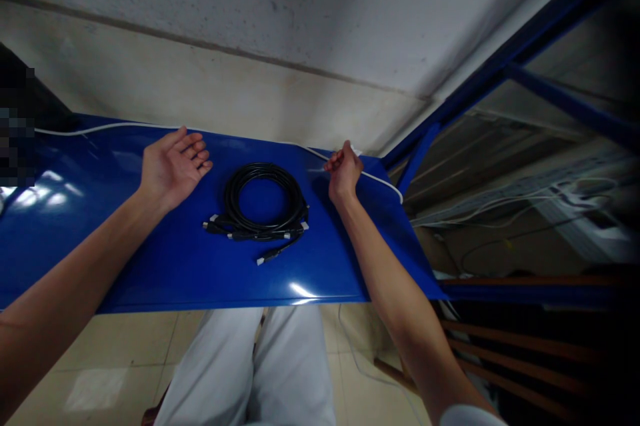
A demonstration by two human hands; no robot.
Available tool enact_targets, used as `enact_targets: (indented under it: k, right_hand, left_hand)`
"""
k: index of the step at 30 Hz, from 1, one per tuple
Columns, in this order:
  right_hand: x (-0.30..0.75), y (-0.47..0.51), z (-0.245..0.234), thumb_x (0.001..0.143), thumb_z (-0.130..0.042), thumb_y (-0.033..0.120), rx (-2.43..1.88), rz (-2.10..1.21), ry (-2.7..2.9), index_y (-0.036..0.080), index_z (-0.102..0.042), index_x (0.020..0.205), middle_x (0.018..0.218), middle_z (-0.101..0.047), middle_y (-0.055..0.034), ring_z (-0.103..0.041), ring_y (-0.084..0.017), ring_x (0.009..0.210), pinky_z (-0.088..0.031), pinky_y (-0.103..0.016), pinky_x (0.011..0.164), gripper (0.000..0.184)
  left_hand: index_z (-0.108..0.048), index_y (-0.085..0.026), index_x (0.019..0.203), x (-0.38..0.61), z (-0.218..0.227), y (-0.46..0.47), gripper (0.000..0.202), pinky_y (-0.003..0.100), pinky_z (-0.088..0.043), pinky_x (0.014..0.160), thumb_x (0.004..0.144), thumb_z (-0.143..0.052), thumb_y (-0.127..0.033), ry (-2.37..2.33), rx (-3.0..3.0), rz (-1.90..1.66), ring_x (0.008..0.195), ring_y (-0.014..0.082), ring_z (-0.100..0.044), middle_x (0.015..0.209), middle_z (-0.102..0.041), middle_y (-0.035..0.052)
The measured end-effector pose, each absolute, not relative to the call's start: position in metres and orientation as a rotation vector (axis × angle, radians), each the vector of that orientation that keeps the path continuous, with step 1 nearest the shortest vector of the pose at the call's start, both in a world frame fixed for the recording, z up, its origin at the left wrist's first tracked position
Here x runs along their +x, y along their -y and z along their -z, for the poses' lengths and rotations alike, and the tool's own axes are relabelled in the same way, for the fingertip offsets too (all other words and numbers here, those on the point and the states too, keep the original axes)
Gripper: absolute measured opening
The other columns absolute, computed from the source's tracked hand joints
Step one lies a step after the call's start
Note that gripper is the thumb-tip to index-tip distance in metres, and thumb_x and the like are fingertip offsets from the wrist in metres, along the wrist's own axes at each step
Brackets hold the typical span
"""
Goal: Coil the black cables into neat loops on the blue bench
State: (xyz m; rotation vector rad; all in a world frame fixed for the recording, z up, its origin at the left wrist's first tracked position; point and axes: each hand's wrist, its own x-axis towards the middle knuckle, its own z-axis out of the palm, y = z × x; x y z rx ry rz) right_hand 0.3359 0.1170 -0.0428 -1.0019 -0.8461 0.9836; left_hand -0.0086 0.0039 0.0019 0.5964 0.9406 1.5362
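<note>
Cloth sleeve (470, 417); round black cable coil (263, 229); glossy tabletop (200, 276).

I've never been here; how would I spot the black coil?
Find the blue table against the wall. Between the left hand and the right hand lies the coil. Unlike the white cord along the table's back, it is black, wound into a ring, with plugs at its near edge.

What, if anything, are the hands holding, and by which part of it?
The left hand is open and holds nothing. The right hand is curled near the white cable; whether it grips anything cannot be told. The black cables lie untouched.
</note>
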Motion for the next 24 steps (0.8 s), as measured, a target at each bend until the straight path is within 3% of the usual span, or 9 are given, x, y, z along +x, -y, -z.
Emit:
enact_targets:
  k: [4,11,24]
  right_hand:
    - [0.3379,-0.1186,0.0451,0.099,-0.072,0.070,-0.974,-0.995,0.838,0.026,-0.043,0.067,0.058,-0.048,0.0084,-0.045,-0.008,0.044,-0.042,-0.023,0.044,0.061]
    - [0.3392,-0.1173,0.0450,0.098,-0.072,0.068,-0.978,-0.993,0.860,0.025,-0.045,0.067,0.058,-0.048,0.0085,-0.046,-0.007,0.045,-0.042,-0.022,0.045,0.060]
    - [0.3370,-0.1172,0.0437,0.100,-0.071,0.059,-0.963,-0.990,0.848,0.025,-0.045,0.065,0.058,-0.048,0.0086,-0.043,-0.007,0.043,-0.040,-0.023,0.045,0.056]
  left_hand:
    - [-0.070,-0.012,0.099,-0.0073,-0.0063,-0.0028,0.021,0.028,-0.053,0.072,0.098,-0.074,-0.033,-0.861,0.464,-1.561,0.078,0.0130,-0.063,0.084,-0.067,0.0022]
    - [-0.074,-0.012,0.091,-0.0045,-0.0097,-0.0030,0.019,0.030,-0.055,0.067,0.095,-0.069,-0.030,-0.837,0.428,-1.553,0.071,0.0145,-0.065,0.080,-0.068,0.0043]
    - [-0.075,-0.010,0.091,-0.0017,-0.0116,-0.0009,0.019,0.031,-0.055,0.069,0.098,-0.067,-0.026,-0.847,0.447,-1.557,0.074,0.0147,-0.065,0.082,-0.068,0.0043]
